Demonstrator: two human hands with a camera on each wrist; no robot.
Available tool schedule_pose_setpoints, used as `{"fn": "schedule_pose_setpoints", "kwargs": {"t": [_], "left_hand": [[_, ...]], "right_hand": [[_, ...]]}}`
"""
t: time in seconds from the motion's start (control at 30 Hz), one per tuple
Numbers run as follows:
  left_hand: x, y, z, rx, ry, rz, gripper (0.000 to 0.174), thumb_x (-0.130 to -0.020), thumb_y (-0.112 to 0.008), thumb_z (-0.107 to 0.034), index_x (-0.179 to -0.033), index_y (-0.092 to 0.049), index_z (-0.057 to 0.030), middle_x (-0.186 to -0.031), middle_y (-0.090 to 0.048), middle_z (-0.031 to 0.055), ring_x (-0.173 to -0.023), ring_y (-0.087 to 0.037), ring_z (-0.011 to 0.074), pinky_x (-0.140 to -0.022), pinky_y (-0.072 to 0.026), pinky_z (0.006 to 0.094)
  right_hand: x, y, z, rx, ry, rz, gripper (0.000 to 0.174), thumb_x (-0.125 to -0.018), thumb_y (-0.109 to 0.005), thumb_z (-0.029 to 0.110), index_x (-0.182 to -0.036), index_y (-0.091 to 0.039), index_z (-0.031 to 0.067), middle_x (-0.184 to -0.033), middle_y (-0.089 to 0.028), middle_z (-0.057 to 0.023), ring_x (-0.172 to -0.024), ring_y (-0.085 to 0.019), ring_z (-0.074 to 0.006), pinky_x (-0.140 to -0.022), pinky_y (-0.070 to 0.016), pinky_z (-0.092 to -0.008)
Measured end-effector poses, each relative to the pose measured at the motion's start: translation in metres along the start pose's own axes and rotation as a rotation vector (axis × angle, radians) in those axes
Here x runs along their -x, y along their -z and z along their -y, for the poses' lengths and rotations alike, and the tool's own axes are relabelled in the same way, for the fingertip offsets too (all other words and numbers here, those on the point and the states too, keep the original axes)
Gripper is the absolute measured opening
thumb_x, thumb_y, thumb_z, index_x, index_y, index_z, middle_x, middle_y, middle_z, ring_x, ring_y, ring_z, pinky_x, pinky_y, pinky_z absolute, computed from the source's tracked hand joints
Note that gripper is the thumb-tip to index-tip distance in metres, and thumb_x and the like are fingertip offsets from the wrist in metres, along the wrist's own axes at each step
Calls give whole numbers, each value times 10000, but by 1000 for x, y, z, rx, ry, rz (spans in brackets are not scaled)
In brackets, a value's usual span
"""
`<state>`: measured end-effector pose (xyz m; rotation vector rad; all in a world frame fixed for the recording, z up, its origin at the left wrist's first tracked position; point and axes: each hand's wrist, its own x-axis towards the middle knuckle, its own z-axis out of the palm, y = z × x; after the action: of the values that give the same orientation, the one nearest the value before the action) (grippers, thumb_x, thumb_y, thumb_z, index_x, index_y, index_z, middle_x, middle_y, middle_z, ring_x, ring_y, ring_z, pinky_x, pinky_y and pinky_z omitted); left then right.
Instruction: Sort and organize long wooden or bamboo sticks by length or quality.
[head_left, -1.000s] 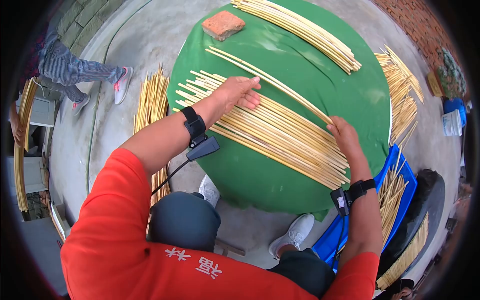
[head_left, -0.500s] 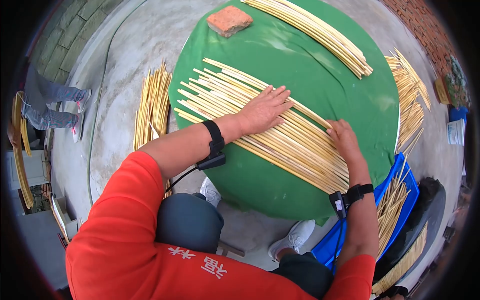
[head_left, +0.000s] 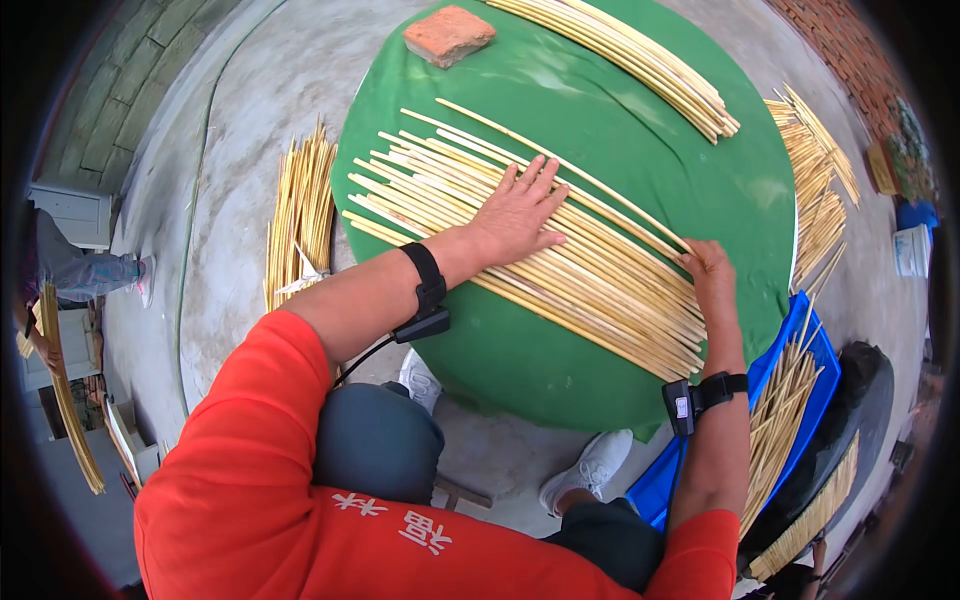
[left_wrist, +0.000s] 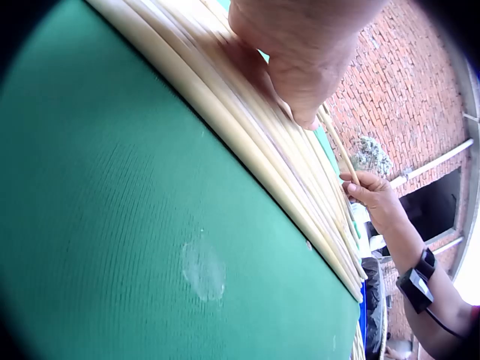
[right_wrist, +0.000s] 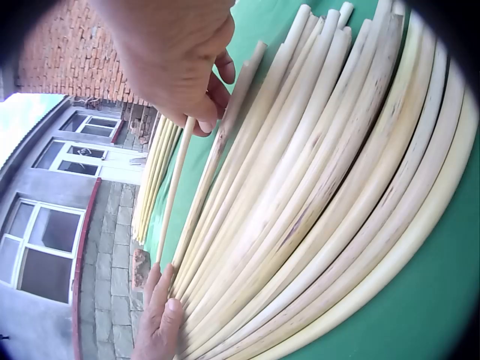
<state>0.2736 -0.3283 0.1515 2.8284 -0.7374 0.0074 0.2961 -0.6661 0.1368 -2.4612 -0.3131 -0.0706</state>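
Observation:
A row of long pale peeled sticks (head_left: pixel 600 300) lies side by side across a green cloth-covered round table (head_left: pixel 480 350). Flat on top of the row rests my left hand (head_left: pixel 515 215), fingers spread, with its fingertips at the far side. My right hand (head_left: pixel 710 265) pinches the right end of a single stick (head_left: pixel 590 178), which lies apart from the row along its far edge. In the right wrist view, that thin stick (right_wrist: pixel 175 187) runs from the right fingers down to the left fingertips. From the left wrist, the right hand (left_wrist: pixel 373 196) shows beyond the row.
A brick (head_left: pixel 449 36) and another bundle of sticks (head_left: pixel 640 65) lie at the table's far side. More sticks (head_left: pixel 302 205) stand left of the table. At right are a blue bin (head_left: pixel 655 487) with sticks and a loose pile (head_left: pixel 815 190). A person (head_left: pixel 75 270) carries sticks at far left.
My left hand has come down from a raised, turned pose to lie flat on the row. The far sticks have joined the row, and the right hand now holds one stick apart.

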Motion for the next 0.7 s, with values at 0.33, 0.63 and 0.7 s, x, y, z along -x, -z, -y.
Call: {"fn": "schedule_pose_setpoints", "kwargs": {"t": [0.33, 0.63, 0.7], "left_hand": [[4, 4, -1, -100, -5, 67, 696, -901, -505, -461, -1438, -284, -78, -1496, -210, 211, -1406, -160, 336, -1138, -138, 475], [1, 6, 3, -35, -7, -36, 486, -921, -526, -329, -1320, -473, -57, -1406, -380, 202, -1343, -311, 331, -1111, -243, 436], [-8, 13, 9, 57, -10, -151, 287, -897, -548, -242, -1097, -612, -46, -1106, -576, 139, -1112, -507, 308, -953, -403, 403]], "right_hand": [[24, 31, -15, -199, -109, -140, 211, -816, -669, 92, -1023, -673, 56, -739, -511, -50, -695, -506, -155, -646, -428, -278], [32, 42, -18, -194, -198, -230, 153, -813, -666, 96, -959, -675, 50, -729, -489, -39, -693, -491, -150, -635, -408, -281], [32, 38, -21, -222, -191, -137, 134, -791, -683, 103, -917, -680, 58, -729, -493, -46, -692, -498, -161, -636, -413, -287]]}}
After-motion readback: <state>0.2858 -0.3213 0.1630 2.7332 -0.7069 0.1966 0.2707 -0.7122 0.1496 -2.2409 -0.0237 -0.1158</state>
